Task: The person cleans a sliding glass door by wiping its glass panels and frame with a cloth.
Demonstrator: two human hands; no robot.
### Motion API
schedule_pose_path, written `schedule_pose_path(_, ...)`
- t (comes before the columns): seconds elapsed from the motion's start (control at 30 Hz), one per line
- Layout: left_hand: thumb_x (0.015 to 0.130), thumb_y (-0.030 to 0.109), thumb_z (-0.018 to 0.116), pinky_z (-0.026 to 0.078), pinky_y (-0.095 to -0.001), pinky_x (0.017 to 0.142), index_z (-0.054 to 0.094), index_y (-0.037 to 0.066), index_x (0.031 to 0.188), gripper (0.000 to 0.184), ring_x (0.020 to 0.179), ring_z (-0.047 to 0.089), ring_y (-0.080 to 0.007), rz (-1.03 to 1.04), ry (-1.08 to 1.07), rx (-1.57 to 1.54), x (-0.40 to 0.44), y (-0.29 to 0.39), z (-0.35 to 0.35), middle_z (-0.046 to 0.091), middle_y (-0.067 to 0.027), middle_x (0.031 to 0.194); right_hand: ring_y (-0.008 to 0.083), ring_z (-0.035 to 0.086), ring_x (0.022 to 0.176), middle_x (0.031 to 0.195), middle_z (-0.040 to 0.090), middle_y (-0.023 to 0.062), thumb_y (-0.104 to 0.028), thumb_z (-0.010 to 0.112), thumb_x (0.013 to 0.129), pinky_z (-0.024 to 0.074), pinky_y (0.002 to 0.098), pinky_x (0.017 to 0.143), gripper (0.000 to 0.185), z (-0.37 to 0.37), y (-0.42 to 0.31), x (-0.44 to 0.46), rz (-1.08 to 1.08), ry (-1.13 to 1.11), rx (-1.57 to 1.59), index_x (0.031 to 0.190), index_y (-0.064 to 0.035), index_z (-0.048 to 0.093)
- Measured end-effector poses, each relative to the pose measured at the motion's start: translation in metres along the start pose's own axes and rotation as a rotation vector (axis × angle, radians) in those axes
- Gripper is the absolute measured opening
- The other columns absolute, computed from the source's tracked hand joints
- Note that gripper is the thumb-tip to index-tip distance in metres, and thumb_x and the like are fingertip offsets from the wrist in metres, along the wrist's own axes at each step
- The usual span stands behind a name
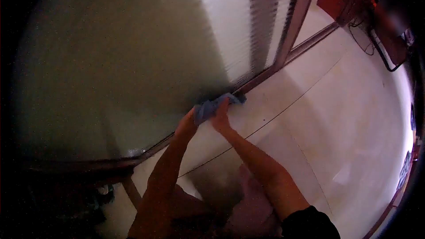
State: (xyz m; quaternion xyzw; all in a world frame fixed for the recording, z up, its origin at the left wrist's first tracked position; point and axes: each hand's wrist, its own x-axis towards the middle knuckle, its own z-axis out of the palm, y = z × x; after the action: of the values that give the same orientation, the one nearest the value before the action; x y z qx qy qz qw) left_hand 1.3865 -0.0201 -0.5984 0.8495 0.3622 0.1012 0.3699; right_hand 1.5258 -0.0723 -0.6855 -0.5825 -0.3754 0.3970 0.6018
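Note:
A blue-grey cloth is bunched between my two hands, close to the bottom rail of a ribbed glass door panel. My left hand grips the cloth's left end, right beside the glass. On its other side, my right hand is closed around the middle, and a loose end sticks out to the right. Part of the fingers of both hands is hidden by the cloth. Whether the cloth touches the rail or the glass, I cannot tell.
Pale floor tiles with dark joint lines extend to the right. The brown door frame rises at the upper right. Farther off are a dark-framed piece of furniture and a loose cable. Dark clutter lies at the lower left.

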Motion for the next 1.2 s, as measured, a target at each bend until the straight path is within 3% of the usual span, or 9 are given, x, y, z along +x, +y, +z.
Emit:
schedule_pose_path(0.17,0.096,0.024,0.051,0.041,-0.0372,0.102,0.043,0.003,0.137,0.047,0.123,0.050,-0.0274,-0.003,0.201,0.622,-0.114,-0.066,-0.010,0.048,-0.0152,0.139,0.0380,0.003,0.145,0.156,0.002,0.0255,-0.028,0.060,0.089,0.0071,0.0408,0.118,0.092,0.087,0.018,-0.049,0.057,-0.165,-0.237,0.149,0.0032,-0.003)
schedule_pose_path(0.3,0.098,0.026,0.043,0.039,-0.0384,0.100,0.047,0.003,0.132,0.041,0.119,0.051,-0.0298,-0.588,0.186,0.190,-0.151,0.018,-0.047,0.050,-0.0185,0.134,0.0370,0.000,0.146,0.157,-0.001,0.0243,-0.026,0.060,0.087,0.0047,0.0395,0.118,0.092,0.118,-0.014,-0.082,0.206,-0.483,-0.247,0.150,0.0024,-0.001)
schedule_pose_path(0.43,0.099,0.037,0.044,0.047,-0.0430,0.089,0.036,0.005,0.140,0.053,0.110,0.057,-0.0335,-0.573,0.222,0.363,-0.178,-0.067,-0.014,0.054,-0.0228,0.129,0.0344,0.007,0.146,0.157,0.006,0.0229,-0.016,0.057,0.085,0.0094,0.0386,0.118,0.087,0.123,-0.015,-0.091,0.210,-0.429,-0.041,0.150,0.0023,0.002)
schedule_pose_path(0.57,0.096,0.049,0.042,0.042,-0.0476,0.090,0.051,0.002,0.123,0.055,0.107,0.053,-0.0456,-0.746,0.335,0.035,-0.140,-0.018,-0.005,0.058,-0.0257,0.118,0.0338,0.017,0.144,0.154,0.015,0.0225,-0.010,0.056,0.085,0.0172,0.0386,0.117,0.082,0.093,0.001,-0.086,0.093,-0.317,0.035,0.150,0.0023,0.006)
schedule_pose_path(0.7,0.099,0.039,0.039,0.043,-0.0496,0.089,0.052,0.003,0.123,0.045,0.104,0.054,-0.0463,-0.493,0.282,0.160,-0.104,0.001,0.022,0.059,-0.0264,0.114,0.0404,0.025,0.139,0.154,0.019,0.0241,-0.003,0.053,0.089,0.0217,0.0471,0.114,0.073,0.067,0.029,-0.066,-0.294,-0.045,-0.104,0.150,-0.0039,0.013)
schedule_pose_path(0.77,0.100,0.035,0.040,0.044,-0.0492,0.088,0.055,0.003,0.120,0.041,0.103,0.055,-0.0447,-0.404,0.169,0.341,-0.075,0.012,0.033,0.059,-0.0250,0.114,0.0350,0.027,0.139,0.151,0.024,0.0221,-0.006,0.057,0.087,0.0220,0.0418,0.115,0.076,0.042,0.039,-0.052,-0.369,0.078,-0.300,0.149,-0.0007,0.015)
schedule_pose_path(0.9,0.097,0.025,0.046,0.045,-0.0480,0.087,0.058,0.003,0.114,0.031,0.101,0.057,-0.0388,-0.017,0.363,0.392,-0.026,-0.023,0.094,0.058,-0.0192,0.113,0.0330,0.030,0.137,0.146,0.032,0.0211,-0.004,0.055,0.084,0.0231,0.0402,0.114,0.074,-0.013,0.047,-0.020,-0.350,0.207,-0.175,0.148,0.0008,0.020)
schedule_pose_path(1.07,0.085,0.012,0.054,0.044,-0.0448,0.089,0.060,0.003,0.111,0.028,0.099,0.058,-0.0315,0.315,0.279,0.868,0.049,0.054,0.096,0.059,-0.0119,0.110,0.0357,0.036,0.133,0.142,0.038,0.0222,0.000,0.046,0.079,0.0256,0.0401,0.113,0.068,-0.076,0.001,0.017,-0.135,0.355,-0.162,0.145,0.0027,0.029)
schedule_pose_path(1.2,0.079,0.005,0.061,0.044,-0.0458,0.096,0.049,0.008,0.134,0.056,0.114,0.053,-0.0333,0.300,0.064,0.714,0.115,0.105,0.103,0.050,-0.0174,0.134,0.0351,0.040,0.129,0.140,0.041,0.0217,-0.003,0.044,0.081,0.0272,0.0396,0.112,0.067,-0.135,0.004,0.071,-0.106,0.489,-0.311,0.146,0.0010,0.029)
